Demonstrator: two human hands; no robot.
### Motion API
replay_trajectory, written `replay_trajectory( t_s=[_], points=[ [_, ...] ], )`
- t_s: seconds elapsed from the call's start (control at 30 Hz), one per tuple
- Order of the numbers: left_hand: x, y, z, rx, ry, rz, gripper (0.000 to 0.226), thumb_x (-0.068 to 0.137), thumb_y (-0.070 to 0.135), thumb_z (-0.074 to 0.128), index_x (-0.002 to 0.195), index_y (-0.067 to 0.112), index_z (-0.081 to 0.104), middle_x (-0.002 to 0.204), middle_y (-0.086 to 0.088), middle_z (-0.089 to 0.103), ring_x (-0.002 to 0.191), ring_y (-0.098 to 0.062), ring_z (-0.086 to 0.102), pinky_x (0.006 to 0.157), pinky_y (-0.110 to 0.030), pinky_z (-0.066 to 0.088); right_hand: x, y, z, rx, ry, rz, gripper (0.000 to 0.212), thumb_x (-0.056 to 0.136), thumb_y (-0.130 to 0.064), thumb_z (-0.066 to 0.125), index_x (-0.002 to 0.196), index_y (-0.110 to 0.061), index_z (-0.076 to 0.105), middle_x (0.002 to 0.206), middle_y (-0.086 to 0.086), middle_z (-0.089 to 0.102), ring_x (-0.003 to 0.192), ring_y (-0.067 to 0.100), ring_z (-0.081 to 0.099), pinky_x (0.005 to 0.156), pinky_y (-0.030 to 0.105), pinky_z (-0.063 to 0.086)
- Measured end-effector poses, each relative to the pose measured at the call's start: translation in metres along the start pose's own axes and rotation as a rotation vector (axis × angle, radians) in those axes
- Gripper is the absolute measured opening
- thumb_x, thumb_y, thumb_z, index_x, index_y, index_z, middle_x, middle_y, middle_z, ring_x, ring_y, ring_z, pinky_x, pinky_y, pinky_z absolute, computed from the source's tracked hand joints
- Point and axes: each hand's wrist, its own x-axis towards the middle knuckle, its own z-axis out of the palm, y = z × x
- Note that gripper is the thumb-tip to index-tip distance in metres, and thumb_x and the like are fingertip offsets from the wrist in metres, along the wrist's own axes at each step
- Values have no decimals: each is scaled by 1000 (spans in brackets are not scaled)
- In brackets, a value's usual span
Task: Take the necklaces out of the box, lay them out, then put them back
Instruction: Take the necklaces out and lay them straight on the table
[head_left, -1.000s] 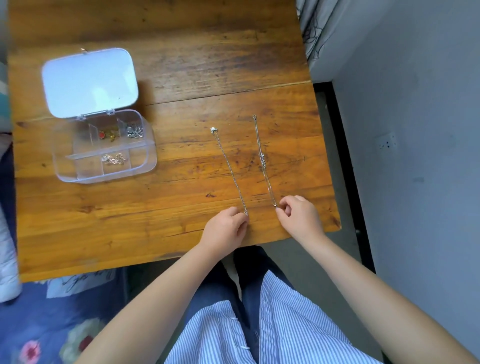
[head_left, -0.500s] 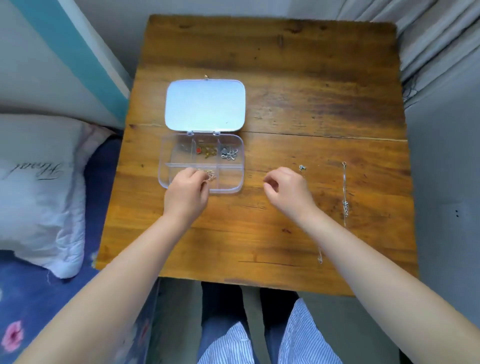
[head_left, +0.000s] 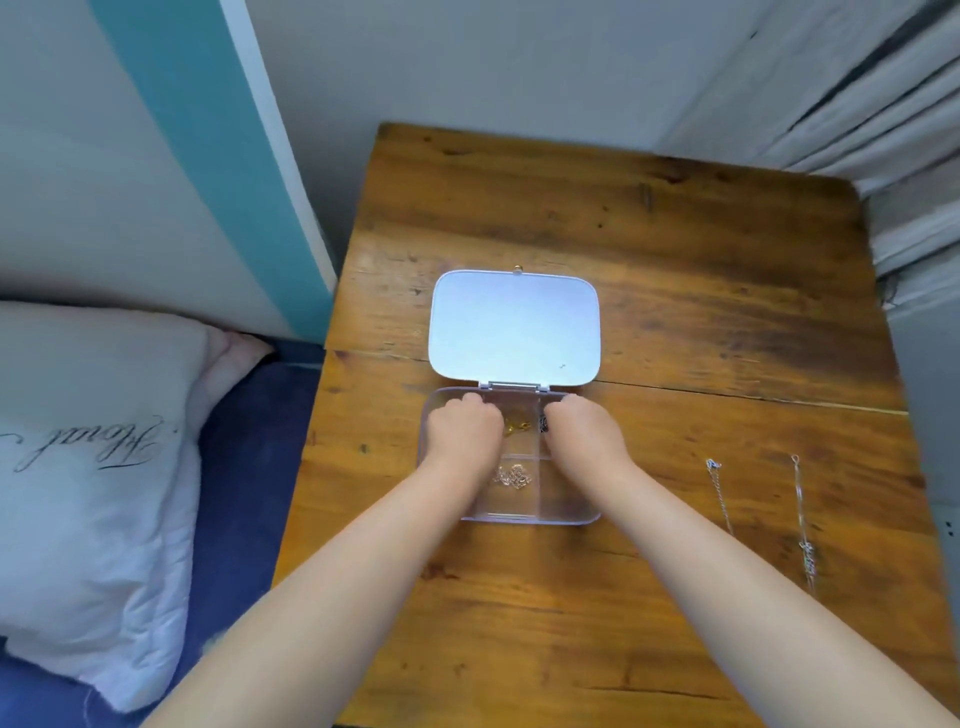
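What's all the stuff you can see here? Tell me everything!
table: 1, brown wood, middle of view
box: 1, clear plastic with compartments, on the table, open
lid: 1, pale, hinged back flat behind the box
laid-out necklaces: 2, silver, stretched side by side on the table right of the box
gold jewellery: 1 small heap, far compartment, between the hands
pale jewellery: 1 small heap, near compartment
pillow: 1, white with script lettering, left of the table
bedding: 1, dark blue, under the pillow
curtain: 1, pale, top right
left hand: 1, reaching into the box
right hand: 1, reaching into the box
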Motion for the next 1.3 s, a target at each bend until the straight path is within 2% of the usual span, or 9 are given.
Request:
replay_trajectory(
  t_s=[0.33, 0.63, 0.7, 0.77, 0.83, 0.9, 1.03, 1.13, 1.3],
  points=[
    [12, -3, 0, -71, -12, 24, 22, 95, 7, 43, 113, 4, 56, 115, -14, 65, 106, -35, 63, 77, -40, 52, -3, -5, 0, 46, -2, 7, 23, 87, 3, 41, 100, 5, 60, 109, 22, 59, 104, 36, 57, 79, 40, 48],
    [5, 3, -6, 45, -37, 79, 31, 92, -3, 39, 119, -1, 54, 124, -16, 54, 117, -32, 50, 87, -39, 49, -14, 12, -17, 169, 104, 30, 21, 86, -4, 46, 95, -1, 65, 102, 18, 64, 98, 36, 58, 78, 38, 47],
    [-2, 5, -9, 32, -43, 71, 30, 90, -4, 41, 117, -1, 54, 124, -16, 50, 116, -32, 47, 84, -37, 49, -19, 23, -29, 268, 142, 50, 24, 86, -5, 47, 98, -3, 68, 105, 15, 68, 100, 30, 60, 84, 35, 46],
    [-9, 5, -12, -14, -16, 57, 28, 89, -4, 43, 115, 0, 53, 124, -16, 46, 115, -32, 44, 76, -36, 47, -28, 34, -42, 410, 167, 82, 23, 86, -5, 50, 97, -4, 69, 95, 13, 72, 81, 13, 66, 79, 27, 47],
    [-16, 8, -18, -85, 41, 44, 24, 91, -2, 43, 113, 1, 51, 121, -16, 47, 112, -32, 47, 67, -35, 40, -40, 45, -55, 643, 178, 131, 19, 85, -2, 52, 93, -3, 70, 73, 11, 69, 46, -7, 59, 62, 14, 49],
    [-24, 14, -31, -187, 82, 42, 18, 96, 3, 40, 112, 1, 49, 116, -19, 55, 105, -35, 54, 64, -35, 33, -54, 58, -69, 896, 202, 172, 16, 85, 2, 54, 92, 1, 68, 63, 8, 64, 36, -7, 55, 52, 6, 49],
    [-39, 46, -74, -608, 180, 111, 19, 99, 11, 38, 99, 0, 54, 92, -20, 66, 87, -37, 60, 67, -35, 38, -83, 90, -107, 1158, 302, 150, 15, 86, 1, 56, 95, 1, 67, 67, 3, 65, 54, 2, 64, 63, 14, 57],
    [-38, 83, -110, -999, 186, 111, 30, 98, 7, 40, 71, 17, 50, 64, -3, 58, 56, -22, 59, 66, -35, 52, -97, 122, -138, 1221, 371, 101, 11, 86, -2, 58, 92, -3, 67, 72, 2, 67, 64, 6, 67, 68, 15, 57],
    [-17, 151, -159, -1253, 264, 92, 29, 96, 4, 44, 71, 17, 52, 64, -3, 58, 57, -15, 60, 70, -36, 56, -96, 183, -179, 1245, 457, 71, 7, 84, 0, 60, 88, 1, 65, 77, 5, 65, 72, 10, 68, 64, 12, 58]
  ],
)
